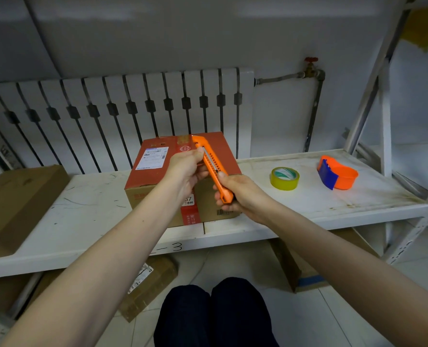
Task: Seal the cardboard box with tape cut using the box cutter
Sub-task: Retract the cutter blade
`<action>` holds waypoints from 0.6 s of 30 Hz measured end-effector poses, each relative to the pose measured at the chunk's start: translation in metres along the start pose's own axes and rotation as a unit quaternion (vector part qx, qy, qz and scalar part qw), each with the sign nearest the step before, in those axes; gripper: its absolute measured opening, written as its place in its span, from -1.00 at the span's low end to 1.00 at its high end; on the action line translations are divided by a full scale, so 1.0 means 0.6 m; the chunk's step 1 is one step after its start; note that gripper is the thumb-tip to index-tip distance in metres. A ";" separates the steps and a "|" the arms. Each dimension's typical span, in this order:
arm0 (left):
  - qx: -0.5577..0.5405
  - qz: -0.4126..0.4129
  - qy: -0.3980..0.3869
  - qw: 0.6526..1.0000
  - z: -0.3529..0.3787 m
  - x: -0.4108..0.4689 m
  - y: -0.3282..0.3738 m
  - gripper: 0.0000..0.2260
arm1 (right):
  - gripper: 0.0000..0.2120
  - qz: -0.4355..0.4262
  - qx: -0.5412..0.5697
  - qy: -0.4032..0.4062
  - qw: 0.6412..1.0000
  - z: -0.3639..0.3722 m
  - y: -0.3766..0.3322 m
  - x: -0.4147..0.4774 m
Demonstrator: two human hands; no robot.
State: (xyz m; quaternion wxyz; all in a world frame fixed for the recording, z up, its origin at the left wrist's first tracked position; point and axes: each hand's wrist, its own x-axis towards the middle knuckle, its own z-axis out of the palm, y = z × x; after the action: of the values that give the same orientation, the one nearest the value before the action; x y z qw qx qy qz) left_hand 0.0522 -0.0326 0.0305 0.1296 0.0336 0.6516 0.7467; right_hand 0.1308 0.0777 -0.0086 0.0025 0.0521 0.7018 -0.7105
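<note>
A red and brown cardboard box point(155, 176) with a white shipping label sits in the middle of the white shelf point(82, 211), its top flaps closed. Above it I hold an orange box cutter point(211, 166) with both hands. My right hand point(235, 194) grips the rear of the handle, thumb on top. My left hand point(188, 169) pinches the cutter near its front end, beside the slider. A roll of yellowish tape point(284, 178) lies on the shelf to the right of the box.
An orange and blue tape dispenser point(337, 176) lies further right. A flat brown carton point(15, 204) rests at the shelf's left end. A white radiator point(122, 116) stands behind, a shelf upright point(385, 136) at right. More cartons point(150, 284) lie on the floor below, by my knees.
</note>
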 end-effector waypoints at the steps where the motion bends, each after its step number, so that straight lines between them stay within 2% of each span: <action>1: -0.006 0.001 0.002 1.000 0.002 0.001 0.000 -0.81 | -0.68 -0.014 -0.007 0.007 1.000 0.000 0.002 0.000; 8: -0.017 0.013 0.004 1.000 0.012 0.003 -0.011 -0.79 | -0.68 -0.043 -0.010 0.033 0.998 -0.006 0.019 0.011; 18: -0.012 -0.007 -0.003 1.000 0.037 0.019 -0.021 -0.81 | -0.75 -0.044 -0.010 0.012 0.999 -0.033 0.032 0.019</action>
State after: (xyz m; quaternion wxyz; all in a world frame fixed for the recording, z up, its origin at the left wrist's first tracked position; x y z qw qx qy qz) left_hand 0.0482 -0.0071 0.0203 0.1369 0.0294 0.6423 0.7536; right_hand 0.1224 0.0978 -0.0289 -0.0369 0.0298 0.7105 -0.7021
